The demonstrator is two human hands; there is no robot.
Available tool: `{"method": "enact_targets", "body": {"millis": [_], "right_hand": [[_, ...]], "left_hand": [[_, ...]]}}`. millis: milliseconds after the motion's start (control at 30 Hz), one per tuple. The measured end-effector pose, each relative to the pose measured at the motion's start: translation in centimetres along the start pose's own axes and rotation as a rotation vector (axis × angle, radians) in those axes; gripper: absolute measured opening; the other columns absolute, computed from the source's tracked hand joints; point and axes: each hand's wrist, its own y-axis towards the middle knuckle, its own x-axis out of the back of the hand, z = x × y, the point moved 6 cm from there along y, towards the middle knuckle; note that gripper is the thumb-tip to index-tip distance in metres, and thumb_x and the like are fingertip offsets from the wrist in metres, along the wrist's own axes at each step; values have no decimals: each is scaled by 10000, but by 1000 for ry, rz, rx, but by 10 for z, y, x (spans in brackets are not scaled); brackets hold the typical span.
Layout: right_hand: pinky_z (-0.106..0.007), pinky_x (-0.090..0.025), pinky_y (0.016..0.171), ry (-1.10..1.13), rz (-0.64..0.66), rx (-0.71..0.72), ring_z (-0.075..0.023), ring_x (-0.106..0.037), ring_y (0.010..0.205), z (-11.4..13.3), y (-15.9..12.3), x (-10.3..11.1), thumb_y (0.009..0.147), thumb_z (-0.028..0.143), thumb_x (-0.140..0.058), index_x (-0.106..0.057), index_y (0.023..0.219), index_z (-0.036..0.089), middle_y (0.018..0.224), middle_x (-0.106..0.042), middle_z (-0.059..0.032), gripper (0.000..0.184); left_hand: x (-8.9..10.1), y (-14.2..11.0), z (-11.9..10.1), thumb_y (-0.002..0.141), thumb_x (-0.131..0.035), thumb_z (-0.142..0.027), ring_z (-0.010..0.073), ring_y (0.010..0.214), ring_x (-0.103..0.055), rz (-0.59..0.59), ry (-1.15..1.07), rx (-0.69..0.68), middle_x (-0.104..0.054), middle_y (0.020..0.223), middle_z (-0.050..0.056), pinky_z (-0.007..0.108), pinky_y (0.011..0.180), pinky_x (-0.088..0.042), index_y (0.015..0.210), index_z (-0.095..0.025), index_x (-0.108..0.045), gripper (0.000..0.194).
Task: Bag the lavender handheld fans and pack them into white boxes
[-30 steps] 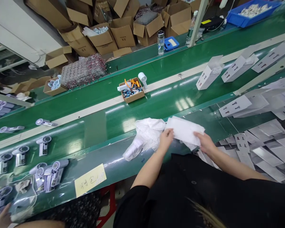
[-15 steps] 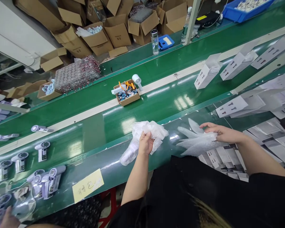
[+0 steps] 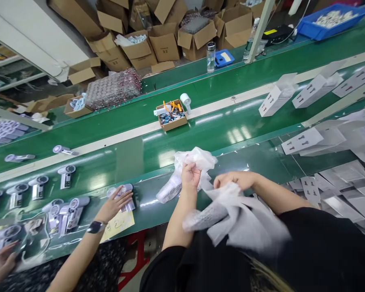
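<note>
My left hand [image 3: 191, 176] is closed on the gathered top of a clear bubble-wrap bag [image 3: 200, 158]. Its lower end, slanting down to the left, has a lilac tint from a wrapped thing that I cannot make out. Close by on the right, my right hand [image 3: 235, 180] has curled fingers and grips several whitish bubble-wrap bags [image 3: 240, 215]. These hang below it over my lap, smeared by motion. To the left, a co-worker's hand [image 3: 120, 198] rests on a lilac hair-dryer-shaped device [image 3: 129, 198] at the bench edge.
More lilac devices [image 3: 67, 176] stand on the green belt [image 3: 146, 158] and bench at left. A small carton [image 3: 171, 123] of small parts sits ahead. White printed boxes [image 3: 275, 99] stand at right, with flat boxes [image 3: 334, 178] below. A yellow paper [image 3: 118, 225] lies near the co-worker's arm.
My right hand has moved left with its bags, close to my left hand. A co-worker's arm has reached in at left and set a hand on a lilac device. The view has shifted slightly.
</note>
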Motion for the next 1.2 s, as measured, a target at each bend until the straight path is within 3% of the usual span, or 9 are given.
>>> {"method": "enact_targets", "body": {"millis": [133, 267, 367, 467, 667, 867, 1000, 1067, 1200], "right_hand": [[-401, -387, 985, -230, 41, 67, -228, -418, 1195, 32, 11, -9, 778, 174, -587, -699, 800, 160, 1350, -365, -94, 114], [-489, -279, 1056, -434, -60, 114, -291, -279, 1293, 54, 15, -17, 765, 122, -561, -698, 903, 186, 1510, -104, -48, 205], [-504, -271, 1055, -544, -38, 153, -279, -322, 1266, 61, 21, -31, 741, 58, -510, -688, 950, 207, 1422, -313, -76, 312], [-417, -381, 992, -511, 21, 174, -218, -459, 1129, 61, 26, -44, 736, 37, -479, -680, 922, 189, 1152, -509, -92, 314], [-389, -335, 1044, -440, -38, 241, -249, -329, 1296, 63, 24, -57, 767, 119, -537, -690, 922, 180, 1379, -323, -91, 226], [-343, -433, 935, -525, -109, 169, -213, -503, 1150, 56, 15, -72, 830, 144, -481, -664, 998, 165, 1305, -475, -132, 249], [-301, -462, 891, -309, 42, 194, -197, -557, 1119, 60, 10, -82, 861, 221, -506, -669, 993, 165, 1275, -530, -125, 217], [-307, -455, 905, -296, 42, 172, -200, -558, 1125, 64, 6, -76, 863, 227, -507, -670, 992, 173, 1301, -524, -117, 215], [-321, -449, 903, -480, -101, 45, -194, -577, 1047, 66, -9, -45, 842, 150, -453, -663, 985, 195, 1151, -618, -88, 258]], "left_hand": [[-2, -24, 0, 844, -577, -371, 175, 887, -637, -36, -166, 8, -662, 994, 46, 347, 753, -527, 1119, -244, -558, 303], [1, -45, -10, 739, -678, -384, 163, 733, -647, -4, -222, 5, -679, 895, 37, 287, 636, -519, 1236, -229, -477, 558], [14, -57, -24, 739, -678, -329, 112, 573, -585, 26, 47, -77, -654, 729, -17, 238, 571, -479, 1310, -225, -430, 632], [30, -68, -43, 806, -606, -316, 132, 688, -606, 34, 268, -242, -671, 820, 23, 261, 680, -484, 1117, -210, -607, 329], [30, -90, -52, 862, -506, -236, 182, 911, -595, 279, 333, -392, -655, 979, 60, 310, 824, -461, 1046, -221, -639, 228], [58, -91, -53, 841, -550, -303, 259, 1031, -511, 53, 703, -533, -608, 958, 100, 443, 961, -356, 894, -204, -660, 157], [42, -87, -50, 732, -673, -417, 265, 1152, -468, 559, 576, -426, -546, 1226, 88, 426, 1034, -305, 1216, -232, -530, 537], [30, -90, -40, 768, -618, -397, 225, 1050, -538, 828, 481, -289, -597, 1155, 58, 350, 953, -386, 1232, -221, -516, 506], [21, -87, -2, 847, -432, -334, 159, 770, -560, 934, 552, -38, -622, 772, -12, 248, 715, -431, 840, -165, -636, 264]]}}
